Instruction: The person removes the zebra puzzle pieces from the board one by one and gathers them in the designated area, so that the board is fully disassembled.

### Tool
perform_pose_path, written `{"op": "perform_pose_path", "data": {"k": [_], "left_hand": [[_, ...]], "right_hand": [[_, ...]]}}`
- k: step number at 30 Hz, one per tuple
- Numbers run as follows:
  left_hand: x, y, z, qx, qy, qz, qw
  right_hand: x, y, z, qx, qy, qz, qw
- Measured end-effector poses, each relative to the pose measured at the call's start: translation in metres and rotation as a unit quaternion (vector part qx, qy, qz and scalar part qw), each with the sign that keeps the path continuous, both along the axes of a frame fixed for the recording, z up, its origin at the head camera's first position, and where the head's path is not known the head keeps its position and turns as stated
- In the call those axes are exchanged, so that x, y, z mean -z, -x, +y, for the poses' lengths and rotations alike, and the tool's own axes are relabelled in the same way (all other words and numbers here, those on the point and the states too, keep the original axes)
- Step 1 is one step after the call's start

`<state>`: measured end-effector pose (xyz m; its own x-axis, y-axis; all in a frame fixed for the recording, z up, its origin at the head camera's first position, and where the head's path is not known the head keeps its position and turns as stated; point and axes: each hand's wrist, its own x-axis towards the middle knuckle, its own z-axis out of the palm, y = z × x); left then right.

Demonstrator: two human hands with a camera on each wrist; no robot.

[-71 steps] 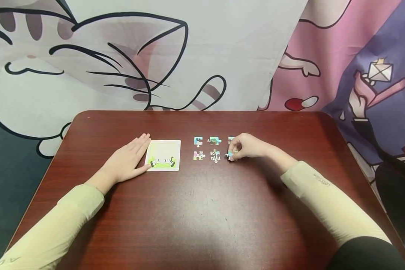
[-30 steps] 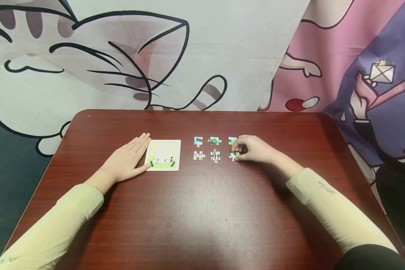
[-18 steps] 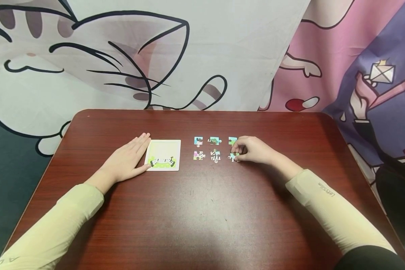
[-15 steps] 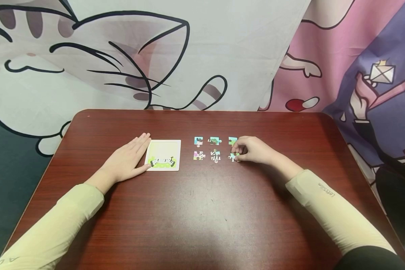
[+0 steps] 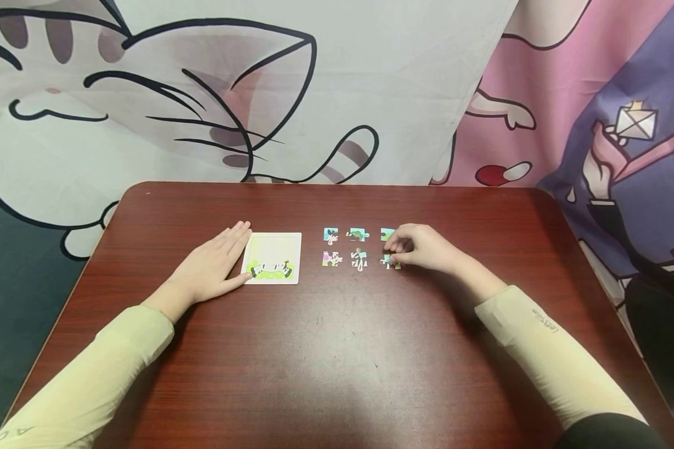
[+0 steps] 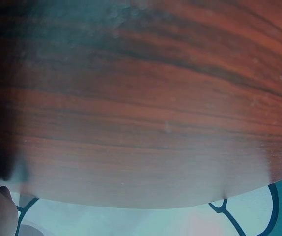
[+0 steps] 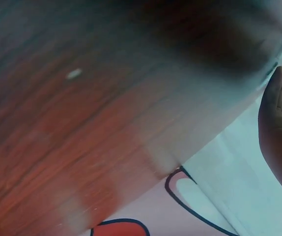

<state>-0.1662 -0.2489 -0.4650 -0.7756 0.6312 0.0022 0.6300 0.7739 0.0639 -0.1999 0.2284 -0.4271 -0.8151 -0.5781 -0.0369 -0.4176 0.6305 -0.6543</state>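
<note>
While the lower right jigsaw piece (image 5: 389, 265) is being crowded and partly covered by the right hand (image 5: 421, 247), it could be turned or pushed out of its row, most likely by a stray brush of a curled finger. The upper right piece (image 5: 387, 234) is also being overlapped by that hand, so it could be knocked askew by the bent fingers. The puzzle tray (image 5: 271, 251) with its zebra print could be dragged or skewed if the left hand (image 5: 210, 268) were shifted, since its lower left corner is being touched by the thumb.

The left hand is being rested flat on the worktop (image 5: 326, 362), fingers straight, along the tray's left side. The right hand's fingers are being held bent over the lower right piece; whether it is being pinched cannot be told, as the fingertips are being cropped by the edge of the right wrist view. The tray is lying just beside the left hand and well apart from the right. Between tray and right hand, the upper left piece (image 5: 331, 235), upper middle piece (image 5: 357, 234), lower left piece (image 5: 331, 259) and lower middle piece (image 5: 359, 259) are being left untouched, each apart from its neighbours.
</note>
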Motion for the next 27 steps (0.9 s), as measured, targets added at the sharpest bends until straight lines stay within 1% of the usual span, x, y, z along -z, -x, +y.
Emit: {"op": "perform_pose_path", "data": {"k": [5, 9, 17, 21, 27], "left_hand": [[0.000, 0.000, 0.000, -0.001, 0.000, 0.000, 1.0000], [0.001, 0.000, 0.001, 0.000, 0.001, 0.001, 1.0000], [0.000, 0.000, 0.001, 0.009, -0.007, 0.020, 0.9997], [0.001, -0.001, 0.001, 0.002, -0.003, 0.013, 0.9999], [0.000, -0.001, 0.003, -0.006, 0.000, 0.006, 1.0000]], "right_hand": [[-0.008, 0.000, -0.010, 0.001, 0.023, 0.003, 0.9997], [-0.013, 0.001, -0.021, 0.000, 0.037, -0.004, 0.9993], [-0.014, 0.001, -0.055, -0.018, 0.062, -0.019, 0.9977], [-0.012, 0.001, -0.074, -0.032, 0.072, -0.022, 0.9966], [-0.010, -0.002, -0.103, -0.058, 0.081, -0.040, 0.9942]]}}
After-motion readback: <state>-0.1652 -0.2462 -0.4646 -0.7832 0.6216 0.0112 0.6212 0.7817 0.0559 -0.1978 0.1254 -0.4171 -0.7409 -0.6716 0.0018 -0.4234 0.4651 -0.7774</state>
